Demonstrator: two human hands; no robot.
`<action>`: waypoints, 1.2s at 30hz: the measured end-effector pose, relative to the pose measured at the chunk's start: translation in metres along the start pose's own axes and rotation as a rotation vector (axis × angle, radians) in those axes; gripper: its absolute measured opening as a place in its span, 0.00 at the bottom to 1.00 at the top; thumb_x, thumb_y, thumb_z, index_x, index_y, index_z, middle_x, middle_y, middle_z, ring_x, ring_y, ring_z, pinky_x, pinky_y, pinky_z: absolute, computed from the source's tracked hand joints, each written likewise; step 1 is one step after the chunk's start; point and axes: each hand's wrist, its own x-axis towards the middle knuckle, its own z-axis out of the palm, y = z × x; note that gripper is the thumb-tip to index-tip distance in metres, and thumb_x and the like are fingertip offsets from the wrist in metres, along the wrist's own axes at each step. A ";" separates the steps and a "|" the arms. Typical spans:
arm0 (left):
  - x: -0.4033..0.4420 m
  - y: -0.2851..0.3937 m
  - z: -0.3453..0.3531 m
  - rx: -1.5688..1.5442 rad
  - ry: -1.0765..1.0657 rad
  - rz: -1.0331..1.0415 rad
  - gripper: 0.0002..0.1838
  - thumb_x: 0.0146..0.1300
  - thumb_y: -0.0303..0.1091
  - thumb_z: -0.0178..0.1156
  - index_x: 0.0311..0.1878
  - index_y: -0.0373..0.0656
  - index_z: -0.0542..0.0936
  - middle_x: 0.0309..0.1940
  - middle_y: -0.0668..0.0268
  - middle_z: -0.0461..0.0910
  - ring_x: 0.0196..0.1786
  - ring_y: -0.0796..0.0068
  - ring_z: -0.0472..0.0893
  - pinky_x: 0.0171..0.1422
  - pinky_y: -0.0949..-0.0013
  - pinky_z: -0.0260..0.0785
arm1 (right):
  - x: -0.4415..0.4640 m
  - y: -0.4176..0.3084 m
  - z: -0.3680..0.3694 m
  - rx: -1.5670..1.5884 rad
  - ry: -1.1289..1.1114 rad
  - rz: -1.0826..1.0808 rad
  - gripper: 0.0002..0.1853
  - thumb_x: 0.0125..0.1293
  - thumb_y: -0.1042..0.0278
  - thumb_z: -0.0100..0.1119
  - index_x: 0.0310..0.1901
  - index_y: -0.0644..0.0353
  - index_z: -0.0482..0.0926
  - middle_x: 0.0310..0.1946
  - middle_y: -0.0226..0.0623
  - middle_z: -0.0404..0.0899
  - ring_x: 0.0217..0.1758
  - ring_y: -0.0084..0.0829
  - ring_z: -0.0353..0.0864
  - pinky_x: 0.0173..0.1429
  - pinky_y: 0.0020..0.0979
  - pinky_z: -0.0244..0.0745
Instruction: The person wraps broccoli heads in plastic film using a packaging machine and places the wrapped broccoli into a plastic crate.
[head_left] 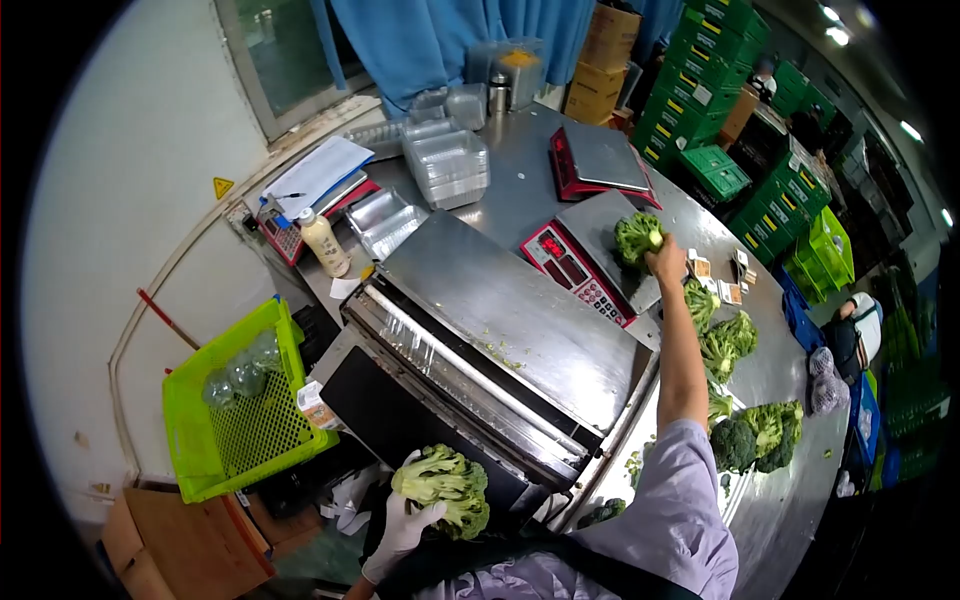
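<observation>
My left hand (408,520), in a white glove, is closed around a broccoli head (442,488) low in the view, in front of the wrapping machine (500,320). My bare right hand (668,262) reaches far forward and grips a second broccoli head (638,238) by its stem. That one is over the steel pan of a red and white scale (580,262); whether it rests on the pan I cannot tell. Several more broccoli heads (728,345) lie on the steel table to the right of my right arm, with others (760,436) nearer to me.
A second red scale (600,160) stands behind. Clear plastic trays (445,165) are stacked at the back, near a bottle (324,243) and a clipboard (318,175). A lime-green crate (245,400) holding wrapped items is at left, above a cardboard box (190,545). Green crates (690,90) are piled behind.
</observation>
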 end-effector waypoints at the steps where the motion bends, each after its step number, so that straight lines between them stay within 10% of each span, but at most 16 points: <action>1: -0.002 0.003 0.001 0.031 -0.007 0.006 0.44 0.53 0.22 0.62 0.70 0.34 0.49 0.57 0.56 0.69 0.60 0.66 0.71 0.66 0.63 0.61 | -0.002 -0.001 -0.002 0.021 -0.012 0.005 0.30 0.43 0.58 0.67 0.52 0.52 0.73 0.41 0.52 0.80 0.45 0.51 0.79 0.47 0.47 0.75; 7: 0.004 0.024 -0.011 0.292 -0.027 0.071 0.47 0.49 0.24 0.66 0.69 0.33 0.49 0.59 0.57 0.68 0.60 0.69 0.70 0.65 0.66 0.62 | -0.022 -0.028 -0.018 0.222 0.060 0.086 0.26 0.43 0.51 0.65 0.40 0.63 0.79 0.33 0.46 0.82 0.38 0.44 0.82 0.44 0.39 0.76; 17: 0.184 0.086 0.027 1.010 -0.001 0.778 0.49 0.41 0.49 0.74 0.65 0.40 0.62 0.55 0.52 0.67 0.57 0.56 0.71 0.60 0.60 0.66 | -0.141 -0.149 -0.091 0.511 -0.073 -0.243 0.24 0.42 0.55 0.65 0.41 0.61 0.79 0.29 0.42 0.83 0.32 0.39 0.83 0.40 0.37 0.77; 22: 0.233 0.077 0.058 1.364 -0.073 0.386 0.56 0.41 0.63 0.69 0.69 0.43 0.55 0.58 0.46 0.64 0.57 0.46 0.70 0.58 0.54 0.67 | -0.186 -0.180 -0.078 0.375 -0.009 -0.199 0.21 0.42 0.61 0.65 0.41 0.58 0.77 0.27 0.37 0.81 0.33 0.38 0.80 0.38 0.38 0.76; 31: 0.289 0.075 0.013 1.281 -0.622 0.516 0.50 0.45 0.42 0.69 0.70 0.42 0.54 0.56 0.46 0.67 0.57 0.52 0.72 0.61 0.62 0.66 | -0.211 -0.182 -0.076 0.316 0.045 -0.475 0.22 0.44 0.75 0.64 0.45 0.55 0.75 0.31 0.36 0.77 0.40 0.39 0.75 0.40 0.38 0.73; 36: 0.285 0.069 0.011 0.953 -0.505 0.552 0.43 0.40 0.38 0.74 0.63 0.45 0.67 0.46 0.52 0.76 0.48 0.56 0.78 0.55 0.63 0.70 | -0.215 -0.185 -0.067 0.328 0.122 -0.469 0.21 0.44 0.80 0.61 0.44 0.56 0.76 0.31 0.39 0.76 0.38 0.41 0.75 0.39 0.38 0.74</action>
